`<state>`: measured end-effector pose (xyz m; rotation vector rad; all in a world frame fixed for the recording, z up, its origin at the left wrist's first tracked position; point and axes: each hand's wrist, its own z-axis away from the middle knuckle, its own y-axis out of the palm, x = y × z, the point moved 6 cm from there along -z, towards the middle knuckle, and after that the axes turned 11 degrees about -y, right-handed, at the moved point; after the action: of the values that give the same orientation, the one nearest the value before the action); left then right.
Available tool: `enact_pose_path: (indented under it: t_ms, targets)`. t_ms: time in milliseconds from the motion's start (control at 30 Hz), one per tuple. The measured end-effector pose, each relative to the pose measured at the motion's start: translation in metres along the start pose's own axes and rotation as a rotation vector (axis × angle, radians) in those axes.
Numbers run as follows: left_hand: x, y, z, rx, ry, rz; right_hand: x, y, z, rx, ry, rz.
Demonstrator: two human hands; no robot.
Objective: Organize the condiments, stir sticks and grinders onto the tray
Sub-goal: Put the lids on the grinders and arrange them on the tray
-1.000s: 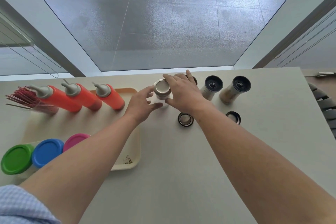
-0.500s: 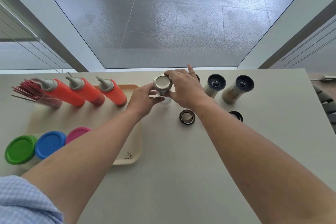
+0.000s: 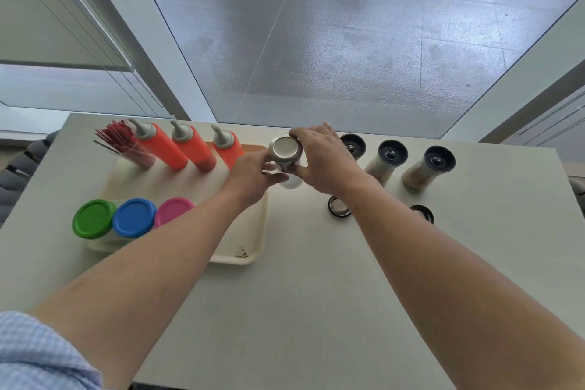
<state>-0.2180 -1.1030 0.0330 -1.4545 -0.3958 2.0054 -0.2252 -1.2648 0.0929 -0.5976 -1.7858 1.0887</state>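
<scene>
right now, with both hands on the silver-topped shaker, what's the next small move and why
Probably shift the silver-topped shaker a little left and set it down on the tray beside the orange bottles. The left hand and right hand both grip it just off the tray's right edge.

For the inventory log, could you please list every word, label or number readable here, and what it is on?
No text is readable.
Tray: small dark print near its near right corner, too blurred to read.
Orange bottles, lids, grinders, shaker: no lettering visible.
</scene>
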Motion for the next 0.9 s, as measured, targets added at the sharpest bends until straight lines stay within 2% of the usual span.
enact_pose_path:
  t_ms: [200,533,700,900]
  targets:
    - [0.007,-0.032,0.033,-0.047,-0.006,-0.019,0.034,0.005,-0.004,-0.003,-0.07,-0.075]
    - [0.027,-0.128,0.079,-0.165,0.002,-0.086,0.128,0.005,-0.042,-0.002,-0.192,-0.214]
    - [0.052,-0.182,0.09,-0.193,-0.047,-0.089,0.177,0.029,-0.076,-0.023,-0.206,-0.271]
    - [0.115,-0.244,0.087,-0.234,-0.13,-0.115,0.229,0.083,-0.121,-0.029,-0.19,-0.332]
